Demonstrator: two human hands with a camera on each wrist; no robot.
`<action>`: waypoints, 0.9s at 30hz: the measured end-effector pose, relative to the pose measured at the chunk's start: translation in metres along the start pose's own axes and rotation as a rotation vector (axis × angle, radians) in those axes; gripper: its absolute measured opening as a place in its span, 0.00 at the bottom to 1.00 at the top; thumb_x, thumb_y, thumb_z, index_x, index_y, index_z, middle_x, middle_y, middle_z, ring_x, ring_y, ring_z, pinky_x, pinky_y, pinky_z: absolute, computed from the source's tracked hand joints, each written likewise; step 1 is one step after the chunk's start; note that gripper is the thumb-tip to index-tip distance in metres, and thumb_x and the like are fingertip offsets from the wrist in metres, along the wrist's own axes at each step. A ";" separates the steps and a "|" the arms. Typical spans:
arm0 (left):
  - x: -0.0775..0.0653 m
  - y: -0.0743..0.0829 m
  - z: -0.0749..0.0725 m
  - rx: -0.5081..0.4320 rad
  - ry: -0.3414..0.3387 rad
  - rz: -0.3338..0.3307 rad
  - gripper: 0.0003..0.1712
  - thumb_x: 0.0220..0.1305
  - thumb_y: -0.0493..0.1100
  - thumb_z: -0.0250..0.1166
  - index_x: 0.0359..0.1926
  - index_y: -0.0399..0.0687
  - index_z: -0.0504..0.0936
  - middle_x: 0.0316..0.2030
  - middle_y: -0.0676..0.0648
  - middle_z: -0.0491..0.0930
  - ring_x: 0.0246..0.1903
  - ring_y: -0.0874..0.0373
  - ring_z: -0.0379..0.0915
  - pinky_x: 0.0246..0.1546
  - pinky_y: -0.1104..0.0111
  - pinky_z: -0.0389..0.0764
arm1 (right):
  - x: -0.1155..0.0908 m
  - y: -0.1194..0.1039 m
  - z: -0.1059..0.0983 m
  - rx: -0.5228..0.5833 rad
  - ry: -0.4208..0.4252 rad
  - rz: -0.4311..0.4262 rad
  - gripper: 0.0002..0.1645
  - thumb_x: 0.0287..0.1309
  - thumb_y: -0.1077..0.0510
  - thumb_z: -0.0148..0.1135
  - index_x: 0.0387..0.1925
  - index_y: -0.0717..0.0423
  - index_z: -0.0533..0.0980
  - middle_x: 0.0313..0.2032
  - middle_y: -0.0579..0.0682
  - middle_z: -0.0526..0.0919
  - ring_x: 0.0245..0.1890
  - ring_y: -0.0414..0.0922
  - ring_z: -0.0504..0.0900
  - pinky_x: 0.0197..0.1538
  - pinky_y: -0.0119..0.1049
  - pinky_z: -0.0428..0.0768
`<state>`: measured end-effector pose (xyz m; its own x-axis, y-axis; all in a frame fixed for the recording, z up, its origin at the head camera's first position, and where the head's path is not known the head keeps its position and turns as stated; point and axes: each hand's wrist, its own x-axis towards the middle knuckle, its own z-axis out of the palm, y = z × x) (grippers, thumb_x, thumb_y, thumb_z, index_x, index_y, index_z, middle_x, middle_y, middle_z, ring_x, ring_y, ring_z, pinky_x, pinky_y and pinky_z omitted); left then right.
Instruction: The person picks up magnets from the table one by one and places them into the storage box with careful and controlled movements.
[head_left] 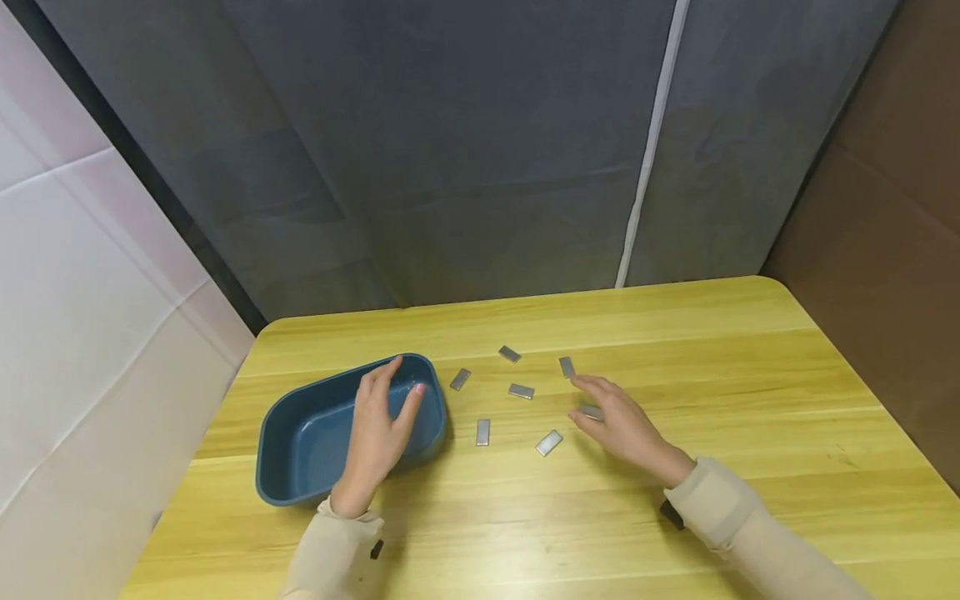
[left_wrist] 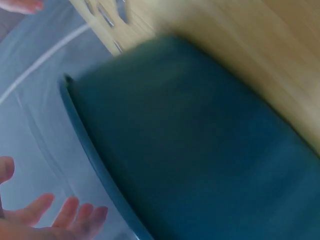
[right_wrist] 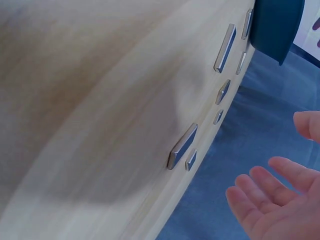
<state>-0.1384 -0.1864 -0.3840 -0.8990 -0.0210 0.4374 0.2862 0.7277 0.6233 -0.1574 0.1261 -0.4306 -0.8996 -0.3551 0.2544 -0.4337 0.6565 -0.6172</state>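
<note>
A deep blue plastic basin (head_left: 315,454) stands on the left of the wooden table, and its outer side (left_wrist: 190,135) fills much of the left wrist view. Over the basin is my left hand (head_left: 372,437), fingers spread and holding nothing. To the right, several small flat silver-grey metal blocks lie scattered, among them one block (head_left: 549,442) near the front and another (head_left: 483,432) nearer the basin. My right hand (head_left: 626,429) hovers over the right end of this group with its fingers relaxed. It partly hides one block (head_left: 592,412); a further block (head_left: 567,367) lies just beyond its fingertips.
The yellow wood-grain table (head_left: 750,400) reaches back to a dark grey cloth wall (head_left: 465,150). White cloth (head_left: 97,275) hangs at the left and a brown panel (head_left: 885,208) stands at the right.
</note>
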 end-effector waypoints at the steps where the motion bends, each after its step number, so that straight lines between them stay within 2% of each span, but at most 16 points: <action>1: -0.001 -0.004 -0.004 0.011 0.012 -0.007 0.29 0.59 0.46 0.58 0.59 0.37 0.65 0.52 0.34 0.63 0.54 0.41 0.58 0.51 0.50 0.63 | 0.000 0.000 0.000 0.006 -0.002 0.000 0.30 0.53 0.55 0.59 0.56 0.64 0.66 0.56 0.61 0.67 0.55 0.58 0.65 0.53 0.54 0.67; 8: -0.007 -0.021 -0.028 0.085 0.022 -0.085 0.29 0.59 0.45 0.58 0.58 0.35 0.65 0.52 0.33 0.64 0.52 0.39 0.58 0.49 0.49 0.62 | -0.004 0.000 0.002 0.008 0.005 -0.013 0.27 0.53 0.56 0.59 0.53 0.64 0.68 0.53 0.61 0.69 0.54 0.58 0.67 0.52 0.54 0.68; 14: -0.013 -0.029 -0.039 0.116 0.028 -0.106 0.29 0.58 0.44 0.59 0.57 0.34 0.65 0.50 0.33 0.65 0.50 0.38 0.58 0.47 0.49 0.62 | -0.004 -0.001 0.003 0.026 0.054 -0.005 0.23 0.52 0.57 0.59 0.50 0.64 0.71 0.50 0.60 0.72 0.51 0.56 0.69 0.51 0.53 0.70; 22: -0.018 -0.035 -0.054 0.124 0.049 -0.087 0.28 0.56 0.40 0.60 0.55 0.31 0.66 0.47 0.32 0.67 0.49 0.38 0.59 0.47 0.49 0.61 | -0.005 -0.003 0.007 0.067 0.077 0.017 0.22 0.51 0.59 0.61 0.48 0.63 0.72 0.48 0.58 0.74 0.50 0.56 0.70 0.50 0.54 0.70; 27: -0.021 -0.039 -0.064 0.144 0.071 -0.090 0.27 0.55 0.38 0.61 0.55 0.30 0.66 0.45 0.31 0.68 0.48 0.38 0.61 0.45 0.49 0.62 | -0.007 -0.005 0.008 0.070 0.063 0.002 0.22 0.52 0.59 0.60 0.49 0.63 0.72 0.47 0.57 0.74 0.49 0.55 0.70 0.49 0.51 0.72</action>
<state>-0.1092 -0.2583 -0.3756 -0.8917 -0.1353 0.4319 0.1505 0.8114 0.5648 -0.1483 0.1206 -0.4352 -0.9027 -0.3101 0.2984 -0.4296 0.6082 -0.6675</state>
